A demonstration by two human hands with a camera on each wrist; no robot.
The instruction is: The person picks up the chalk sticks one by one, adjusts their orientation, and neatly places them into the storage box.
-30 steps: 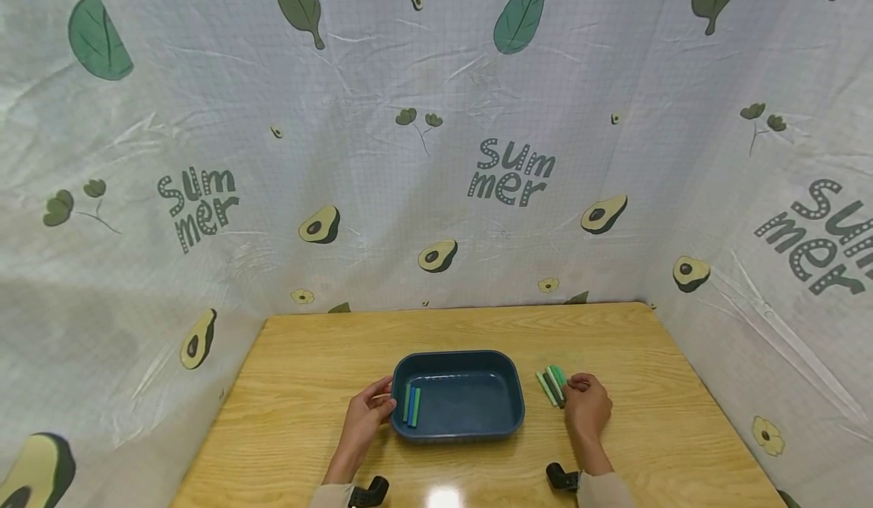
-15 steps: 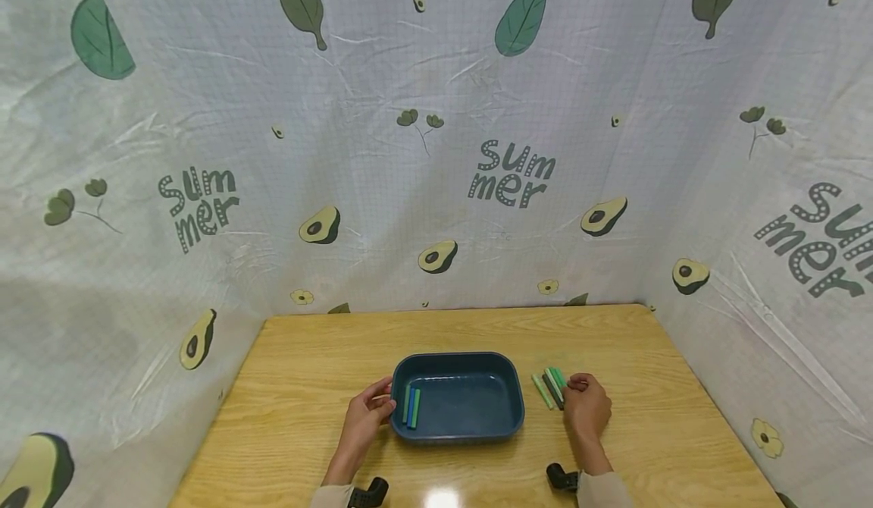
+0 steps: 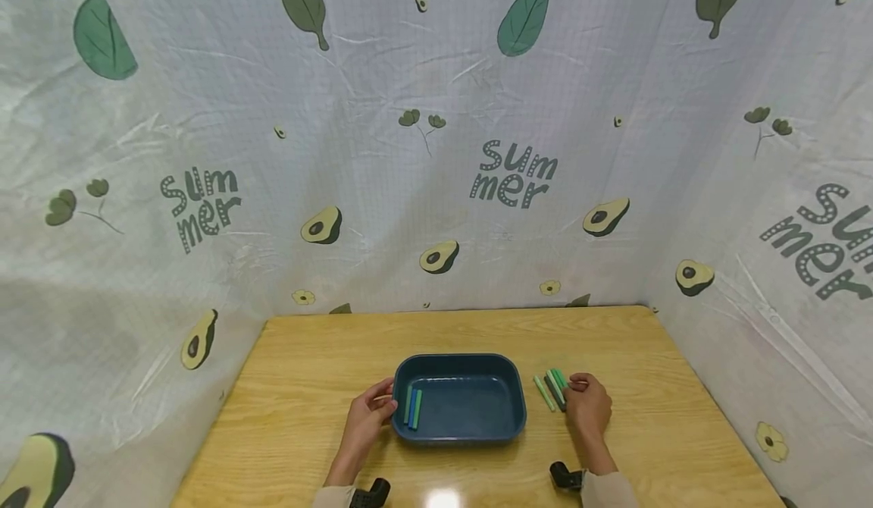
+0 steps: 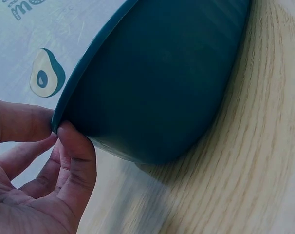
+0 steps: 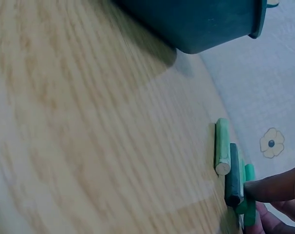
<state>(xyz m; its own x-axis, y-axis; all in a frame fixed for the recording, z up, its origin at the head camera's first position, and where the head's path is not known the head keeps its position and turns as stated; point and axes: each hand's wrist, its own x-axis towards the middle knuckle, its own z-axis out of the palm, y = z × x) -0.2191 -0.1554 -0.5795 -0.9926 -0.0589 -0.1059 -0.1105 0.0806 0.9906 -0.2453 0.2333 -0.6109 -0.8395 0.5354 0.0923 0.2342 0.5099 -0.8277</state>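
A dark blue rectangular bin point(image 3: 467, 441) stands on the table. My left hand point(image 3: 364, 420) pinches its left rim between thumb and finger, as the left wrist view point(image 4: 45, 180) confirms. Inside, against the left wall, lie a blue pastel stick point(image 3: 412, 408) and green ones beside it. To the right of the bin, my right hand point(image 3: 588, 408) pinches a bright green pastel stick point(image 5: 250, 195) among several on the table. A dark green stick point(image 5: 233, 175) lies next to it. A pale green stick point(image 5: 222, 146) sits slightly apart on the bin's side.
The wooden table point(image 3: 327, 356) reaches back to a white patterned curtain point(image 3: 382, 189), which also hangs along both sides. Bare wood lies between the bin and the loose sticks. Each wrist wears a small black camera mount point(image 3: 566, 476).
The pale green stick has come away from the other loose sticks, toward the bin, leaving a small gap. Both hands stay nearly where they were. The head view has shifted slightly.
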